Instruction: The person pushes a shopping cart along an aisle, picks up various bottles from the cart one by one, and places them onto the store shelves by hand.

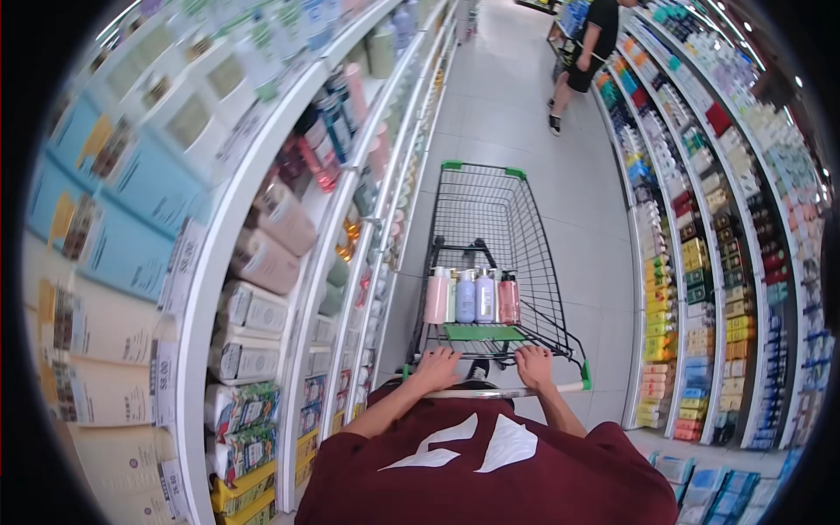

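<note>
My left hand [435, 368] is closed round the left part of the handle of a black wire shopping cart [535, 236] with green corners. On the right part of the same handle [455, 394], my right hand [534, 363] is closed too. Just beyond my hands, several pump bottles stand upright in a row at the near end of the cart. Among them are a pink bottle [437, 299], a lavender bottle [466, 299], a purple one with a label [485, 299] and a reddish bottle [508, 299].
A shelf [197, 289] with boxes and bottles runs close along the left. Another shelf [700, 271] holds colourful packages on the right. A person [598, 39] in black stands farther up the aisle, at the right. Blue packages [713, 490] lie at the lower right.
</note>
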A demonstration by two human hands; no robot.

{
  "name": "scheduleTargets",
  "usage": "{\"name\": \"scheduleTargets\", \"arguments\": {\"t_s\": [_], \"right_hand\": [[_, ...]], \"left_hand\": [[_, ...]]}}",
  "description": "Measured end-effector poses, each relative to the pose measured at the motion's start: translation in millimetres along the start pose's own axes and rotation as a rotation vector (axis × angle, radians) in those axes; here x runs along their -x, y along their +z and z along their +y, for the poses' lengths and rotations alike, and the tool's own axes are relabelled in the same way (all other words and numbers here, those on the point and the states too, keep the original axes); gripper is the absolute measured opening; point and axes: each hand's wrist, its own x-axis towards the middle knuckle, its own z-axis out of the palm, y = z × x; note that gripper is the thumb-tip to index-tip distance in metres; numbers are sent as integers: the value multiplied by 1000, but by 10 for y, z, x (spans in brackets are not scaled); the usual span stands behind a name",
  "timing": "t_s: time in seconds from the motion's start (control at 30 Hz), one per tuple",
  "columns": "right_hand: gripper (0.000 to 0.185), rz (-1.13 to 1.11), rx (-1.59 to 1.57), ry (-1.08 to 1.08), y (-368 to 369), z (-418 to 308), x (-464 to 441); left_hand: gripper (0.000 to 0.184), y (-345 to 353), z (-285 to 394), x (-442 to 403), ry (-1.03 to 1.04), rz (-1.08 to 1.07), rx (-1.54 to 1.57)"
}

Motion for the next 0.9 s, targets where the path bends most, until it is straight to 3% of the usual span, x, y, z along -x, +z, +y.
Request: {"name": "scheduleTargets", "arguments": {"t_s": [0.07, 0.13, 0.3, 0.4, 0.57, 0.63, 0.9], "right_hand": [[28, -72, -46, 31, -85, 77, -29], [40, -141, -71, -145, -89, 195, -55], [59, -315, 36, -247, -157, 287, -297], [56, -354, 66, -256, -127, 337, -539], [46, -623, 20, -261, -264, 363, -866], [41, -620, -1, -290, -207, 429, -954], [33, -682, -83, -461, 21, 569, -1410]], "left_hand": [[55, 53, 11, -114, -21, 12, -35], [47, 63, 16, -234, -230, -5, 90], [39, 228, 123, -489, -345, 53, -69], [43, 194, 131, -586, -449, 41, -88], [41, 199, 66, -773, -473, 44, -106], [35, 78, 71, -932, -565, -188, -75], [40, -108, -67, -1301, -577, -263, -117]]}}
